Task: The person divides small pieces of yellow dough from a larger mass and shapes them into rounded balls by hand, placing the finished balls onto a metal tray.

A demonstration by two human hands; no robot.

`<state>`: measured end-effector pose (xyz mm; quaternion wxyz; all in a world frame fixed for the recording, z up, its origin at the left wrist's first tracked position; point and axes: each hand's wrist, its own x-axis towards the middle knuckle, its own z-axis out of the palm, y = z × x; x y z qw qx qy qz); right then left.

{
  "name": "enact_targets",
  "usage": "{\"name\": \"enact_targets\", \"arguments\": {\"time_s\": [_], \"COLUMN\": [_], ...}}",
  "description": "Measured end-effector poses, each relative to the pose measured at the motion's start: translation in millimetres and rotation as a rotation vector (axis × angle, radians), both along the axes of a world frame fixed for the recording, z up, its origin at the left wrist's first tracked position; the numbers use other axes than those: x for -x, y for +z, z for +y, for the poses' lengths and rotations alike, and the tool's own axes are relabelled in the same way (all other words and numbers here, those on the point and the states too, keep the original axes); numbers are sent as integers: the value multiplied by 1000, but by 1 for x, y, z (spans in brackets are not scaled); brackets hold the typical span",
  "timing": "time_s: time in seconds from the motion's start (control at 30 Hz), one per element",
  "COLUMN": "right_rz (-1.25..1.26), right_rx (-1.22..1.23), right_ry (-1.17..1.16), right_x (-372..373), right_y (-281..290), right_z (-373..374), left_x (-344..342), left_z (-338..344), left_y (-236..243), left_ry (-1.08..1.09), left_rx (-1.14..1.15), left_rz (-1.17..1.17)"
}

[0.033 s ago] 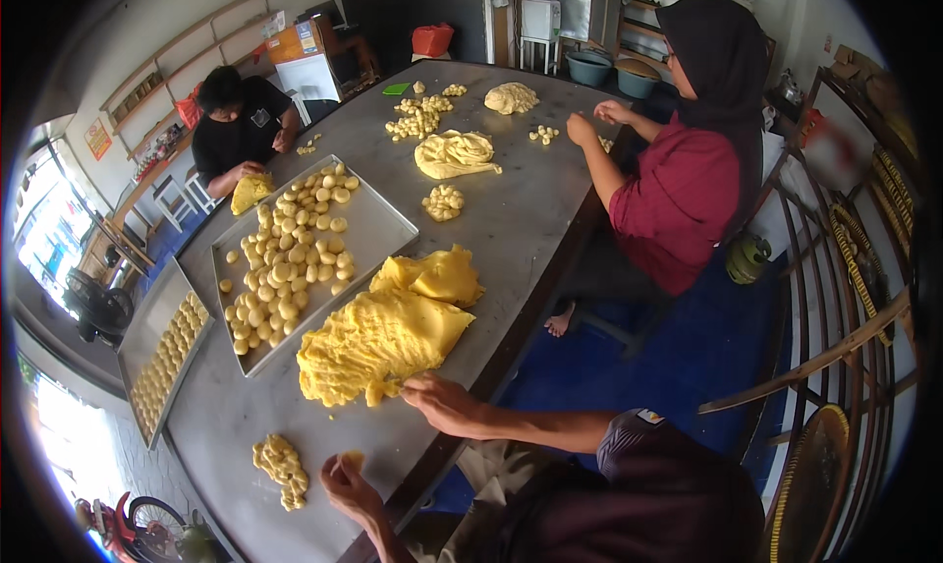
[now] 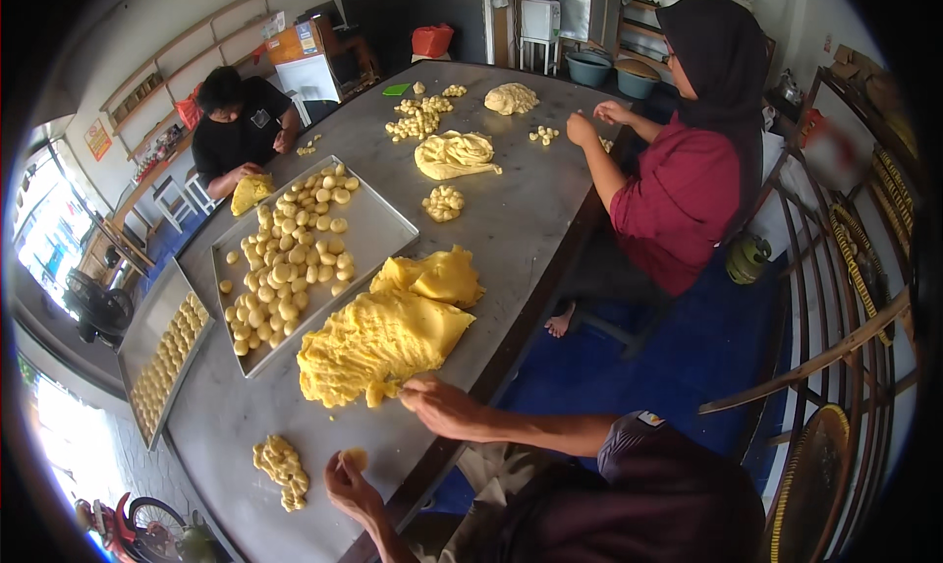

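My right hand (image 2: 437, 406) is closed at the near edge of a big yellow dough mass (image 2: 378, 342), its fingertips pinching there; whether they also hold a small tool I cannot make out. My left hand (image 2: 349, 482), lower down, holds a small flattened piece of dough (image 2: 356, 459) between thumb and fingers. To its left lies a heap of pale dough pieces (image 2: 285, 470) on the metal table (image 2: 216, 465). Beyond the yellow mass, a large tray (image 2: 383, 209) holds many round dough balls (image 2: 285, 268). A narrower tray (image 2: 142, 347) with rows of small pieces sits at the left.
A person in black (image 2: 231, 140) handles yellow dough (image 2: 250, 190) at the far left. A person in a maroon top (image 2: 678, 199) works on the right. More dough lumps (image 2: 457, 155) lie along the table's far half. A metal rack (image 2: 855, 317) and gas cylinder (image 2: 747, 258) stand at right.
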<state>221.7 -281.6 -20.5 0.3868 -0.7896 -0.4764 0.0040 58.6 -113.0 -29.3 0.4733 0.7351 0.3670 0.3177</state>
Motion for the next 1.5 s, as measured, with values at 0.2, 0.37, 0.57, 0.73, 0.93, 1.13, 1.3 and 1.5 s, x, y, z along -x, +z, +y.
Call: {"name": "enact_targets", "arguments": {"time_s": [0.2, 0.37, 0.57, 0.73, 0.93, 1.13, 1.3, 1.5], "right_rz": [67, -10, 436, 125, 468, 491, -76, -300], "right_rx": [-220, 65, -240, -110, -68, 148, -54, 181], "right_ry": [-7, 292, 206, 167, 300, 311, 317, 28], "right_x": [51, 43, 64, 79, 53, 28, 21, -24], "right_y": [7, 36, 34, 34, 45, 30, 21, -3], "right_z": [29, 42, 56, 53, 53, 59, 58, 54], "left_x": [-28, -11, -3, -3, 4, 4, -1, 13], "left_z": [-51, -16, -15, -23, -20, -19, -11, 10], "left_y": [32, 46, 8, 16, 21, 17, 2, -8], "left_ry": [-189, -199, -62, -162, -345, -370, -257, -293], "left_rx": [166, 71, -371, -207, -157, -276, -371, 215], "left_rz": [-222, 360, 43, 134, -114, 97, -4, -235]}}
